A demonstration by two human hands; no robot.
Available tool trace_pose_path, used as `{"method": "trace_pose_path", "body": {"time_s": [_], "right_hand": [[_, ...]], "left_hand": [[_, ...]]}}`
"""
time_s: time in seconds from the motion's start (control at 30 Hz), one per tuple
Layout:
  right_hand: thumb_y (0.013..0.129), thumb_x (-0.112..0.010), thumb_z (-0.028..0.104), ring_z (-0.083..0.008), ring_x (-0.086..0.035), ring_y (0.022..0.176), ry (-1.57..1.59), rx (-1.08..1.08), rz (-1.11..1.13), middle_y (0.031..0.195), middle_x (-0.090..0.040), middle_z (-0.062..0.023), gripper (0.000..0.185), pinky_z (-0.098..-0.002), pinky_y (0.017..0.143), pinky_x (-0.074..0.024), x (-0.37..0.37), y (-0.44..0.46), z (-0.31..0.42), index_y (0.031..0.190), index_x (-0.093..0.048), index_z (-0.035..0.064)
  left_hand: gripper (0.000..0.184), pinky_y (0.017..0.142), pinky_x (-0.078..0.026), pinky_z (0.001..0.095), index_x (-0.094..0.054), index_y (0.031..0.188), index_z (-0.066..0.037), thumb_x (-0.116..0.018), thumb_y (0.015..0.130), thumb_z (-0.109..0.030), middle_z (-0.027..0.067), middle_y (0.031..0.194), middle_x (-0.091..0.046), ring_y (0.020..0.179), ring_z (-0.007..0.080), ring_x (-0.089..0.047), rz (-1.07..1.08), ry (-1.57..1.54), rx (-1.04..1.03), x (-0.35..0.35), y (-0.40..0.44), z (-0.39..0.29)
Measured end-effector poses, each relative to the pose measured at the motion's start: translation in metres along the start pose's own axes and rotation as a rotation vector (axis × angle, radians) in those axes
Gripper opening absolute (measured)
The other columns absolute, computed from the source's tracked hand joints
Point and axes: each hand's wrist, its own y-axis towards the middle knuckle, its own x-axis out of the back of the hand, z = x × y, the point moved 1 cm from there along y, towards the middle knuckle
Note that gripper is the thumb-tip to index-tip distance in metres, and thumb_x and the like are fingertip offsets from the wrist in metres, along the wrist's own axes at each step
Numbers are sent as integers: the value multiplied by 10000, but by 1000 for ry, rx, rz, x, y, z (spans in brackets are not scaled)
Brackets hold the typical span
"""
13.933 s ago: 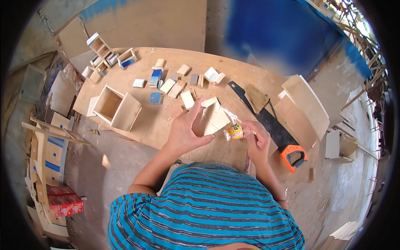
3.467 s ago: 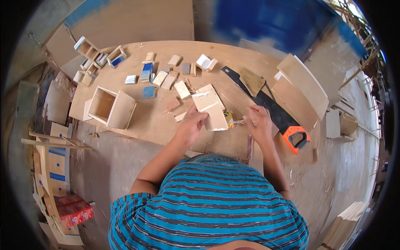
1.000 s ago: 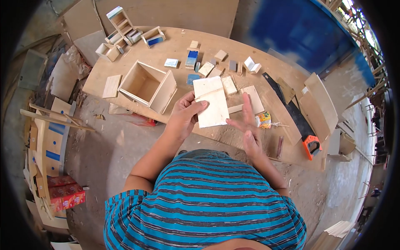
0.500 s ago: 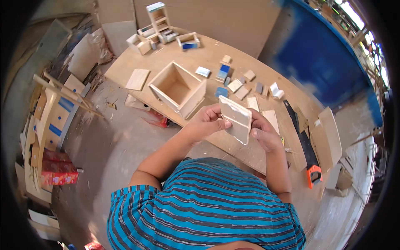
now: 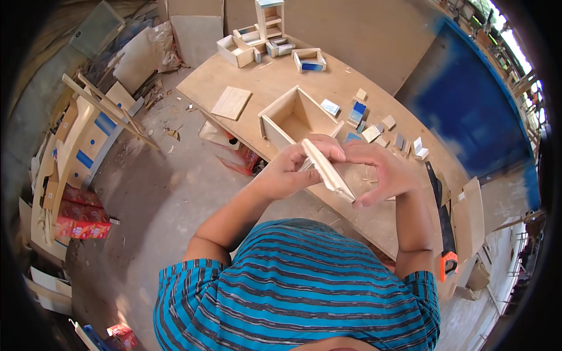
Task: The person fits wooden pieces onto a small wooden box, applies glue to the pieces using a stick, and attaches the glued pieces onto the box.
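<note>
The left hand (image 5: 288,173) grips a small wooden panel (image 5: 329,171), thumb on the near side and fingers behind, with the panel tilted so that its narrow edge shows. The right hand (image 5: 391,171) curves around the panel's other side, its thumb and fingers spread well apart; whether it touches the wood, I cannot tell. Both hands are above the near edge of the desk (image 5: 260,81). Just beyond them stands an open wooden box (image 5: 316,116), its near part hidden by the fingers. Beyond the left hand and farther left, a flat square board (image 5: 232,103) lies near the box. Small wooden blocks (image 5: 371,133) are scattered just beyond the right hand. To the right of that hand lies a saw (image 5: 446,225), its orange handle nearest the person's striped shirt (image 5: 298,278).
</note>
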Motion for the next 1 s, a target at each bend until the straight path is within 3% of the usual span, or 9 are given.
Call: {"method": "trace_pose_path", "body": {"time_s": [0.03, 0.13, 0.3, 0.33, 0.43, 0.63, 0.8, 0.93, 1.0], "right_hand": [[580, -867, 353, -303, -572, 1096, -34, 36, 7, 1138, -632, -142, 751, -378, 982, -412, 0, 8, 0, 1204, -608, 26], [575, -837, 344, -317, -570, 1072, -74, 41, -68, 1162, -627, -144, 718, -398, 989, -415, 0, 24, -31, 1189, -623, 39], [546, -790, 274, -292, -506, 1160, -373, -157, -85, 1212, -569, -131, 717, -388, 1028, -380, 31, 67, -81, 1215, -621, 75], [539, -781, 257, -288, -491, 1179, -412, -218, -66, 1225, -554, -129, 721, -385, 1034, -374, 37, 78, -88, 1220, -620, 78], [553, -766, 251, -304, -475, 1153, -548, -115, 1, 1198, -556, -117, 700, -401, 1001, -392, 44, 109, -115, 1219, -630, 87], [526, -744, 195, -310, -469, 1166, -620, -124, 113, 1224, -536, -117, 730, -397, 1046, -369, 45, 143, -135, 1238, -620, 96], [521, -742, 166, -312, -450, 1186, -548, -112, 193, 1224, -541, -111, 728, -397, 1062, -351, 43, 151, -134, 1236, -623, 101], [512, -744, 154, -314, -444, 1192, -550, -86, 229, 1225, -543, -110, 737, -405, 1074, -337, 41, 156, -132, 1238, -626, 110], [524, -747, 162, -303, -446, 1184, -566, -63, 206, 1211, -550, -92, 702, -404, 1069, -334, 40, 155, -139, 1218, -642, 127]], "left_hand": [[356, 924, -440, 288, -595, 1214, -65, -656, 863, -61, 76, 1224, -559, 1114, 136, -525, -54, 113, -4, 6, -5, -3], [415, 894, -441, 271, -578, 1262, -58, -603, 849, -20, 65, 1221, -591, 1105, 126, -539, -319, 92, 255, 34, -29, 4], [397, 818, -440, 231, -582, 1254, -19, -598, 858, -17, 47, 1167, -615, 967, 95, -563, -710, 192, 149, 86, -74, 31], [393, 797, -439, 221, -582, 1253, -15, -597, 860, -17, 40, 1156, -613, 922, 80, -548, -735, 182, 166, 89, -78, 32], [387, 703, -427, 185, -582, 1253, -11, -594, 867, -13, 6, 1100, -598, 755, 25, -464, -782, 181, 203, 99, -86, 34], [426, 683, -411, 178, -557, 1287, -17, -598, 863, -10, -4, 1163, -573, 744, 17, -447, -818, 253, 156, 104, -85, 48], [466, 883, -461, 300, -542, 1316, -63, -626, 860, -97, 56, 1307, -558, 1031, 146, -561, -818, 334, 278, 109, -77, 69], [488, 1025, -417, 412, -544, 1323, -106, -640, 847, -155, 95, 1336, -555, 1264, 248, -499, -808, 463, 219, 108, -65, 76], [489, 1011, -427, 408, -546, 1322, -107, -638, 843, -148, 94, 1322, -567, 1238, 245, -517, -813, 501, 225, 107, -61, 78]]}}
